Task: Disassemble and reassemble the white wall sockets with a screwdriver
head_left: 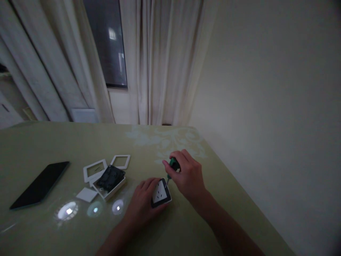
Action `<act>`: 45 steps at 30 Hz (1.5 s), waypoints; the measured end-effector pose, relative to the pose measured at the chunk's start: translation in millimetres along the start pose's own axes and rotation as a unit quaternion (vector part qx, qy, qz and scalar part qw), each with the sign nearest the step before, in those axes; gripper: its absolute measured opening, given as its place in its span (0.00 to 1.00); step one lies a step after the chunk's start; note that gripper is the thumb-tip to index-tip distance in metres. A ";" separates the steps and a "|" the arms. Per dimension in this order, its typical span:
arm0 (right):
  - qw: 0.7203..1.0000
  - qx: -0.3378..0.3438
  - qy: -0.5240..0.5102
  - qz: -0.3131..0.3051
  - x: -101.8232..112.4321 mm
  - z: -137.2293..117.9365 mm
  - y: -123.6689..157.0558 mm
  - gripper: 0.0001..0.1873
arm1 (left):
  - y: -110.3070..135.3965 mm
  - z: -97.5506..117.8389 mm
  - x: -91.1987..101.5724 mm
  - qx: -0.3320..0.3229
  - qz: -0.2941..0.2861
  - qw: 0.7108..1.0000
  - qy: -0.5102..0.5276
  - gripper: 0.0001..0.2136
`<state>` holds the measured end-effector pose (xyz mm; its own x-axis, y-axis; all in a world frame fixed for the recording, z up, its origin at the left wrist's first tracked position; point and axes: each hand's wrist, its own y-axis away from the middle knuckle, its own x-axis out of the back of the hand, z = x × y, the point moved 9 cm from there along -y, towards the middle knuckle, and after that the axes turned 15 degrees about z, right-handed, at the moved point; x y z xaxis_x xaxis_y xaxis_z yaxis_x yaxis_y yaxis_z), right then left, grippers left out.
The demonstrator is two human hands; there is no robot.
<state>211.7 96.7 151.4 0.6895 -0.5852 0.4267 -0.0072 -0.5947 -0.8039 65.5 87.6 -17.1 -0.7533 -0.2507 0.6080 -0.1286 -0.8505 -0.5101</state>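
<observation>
My left hand point(145, 199) is wrapped around the left side of a wall socket point(160, 193), which has a white face with slots and a dark surround. My right hand point(188, 174) grips a screwdriver point(174, 164) by its green and black handle. The shaft points down and its tip meets the dark surround near the socket's upper right edge. Whether the tip sits in a screw is too small to tell. The socket rests on or just over the table, its far left side hidden under my left fingers.
Left of my hands, a white box point(114, 192) has a black socket part point(111, 177) lying on it. Around it are a white frame point(90, 167) with small screws inside it, another white frame point(121, 167) and a white plate point(87, 195). A dark tablet point(39, 185) lies far left. A wall point(266, 124) borders the table's right.
</observation>
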 end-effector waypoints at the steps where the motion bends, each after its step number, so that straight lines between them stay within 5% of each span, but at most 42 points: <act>1: 0.999 -0.025 -0.029 0.003 -2.2 2.5 2.4 0.05 | -0.6 -0.3 -0.6 -0.002 0.001 1.000 0.000 0.32; 9: 0.962 -0.100 -0.251 -0.028 4.0 1.9 47.2 0.14 | -3.2 0.1 -3.6 -0.008 0.019 1.000 -0.009 0.30; 12: 0.930 -0.210 -0.292 0.073 16.6 49.0 58.2 0.17 | -2.1 -0.1 -1.5 -0.007 0.023 1.000 -0.013 0.31; 16: 0.838 -0.376 -0.345 0.194 9.8 133.9 78.8 0.25 | -0.9 -2.2 1.8 -0.014 0.023 0.999 -0.026 0.32; 20: 0.757 -0.497 -0.379 0.191 -21.6 186.4 110.4 0.18 | -0.1 -2.3 2.4 -0.047 0.010 0.999 -0.025 0.34; 25: 0.707 -0.562 -0.396 0.166 -47.3 199.4 140.7 0.14 | 4.0 7.4 8.5 -0.098 0.025 0.995 -0.024 0.38; 30: 0.702 -0.570 -0.409 0.123 -63.2 186.7 149.9 0.16 | 10.0 35.7 26.0 -0.190 0.102 0.976 -0.043 0.37; 35: 0.717 -0.568 -0.397 0.078 -72.1 174.0 157.0 0.16 | 10.7 32.5 5.7 -0.159 0.014 0.986 -0.047 0.34; 41: 0.783 -0.525 -0.330 0.055 -69.6 172.6 153.5 0.14 | 8.6 32.1 -6.9 -0.128 -0.053 0.987 -0.080 0.32; 45: 0.838 -0.473 -0.264 0.059 -60.0 174.6 146.6 0.12 | -35.0 18.4 7.7 -0.085 -0.069 0.985 -0.136 0.24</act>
<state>295.7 140.9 -64.4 0.8663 -0.4936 -0.0768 -0.4969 -0.8672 -0.0319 76.0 106.9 16.6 -0.5239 -0.2719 0.8072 -0.3417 -0.8010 -0.4916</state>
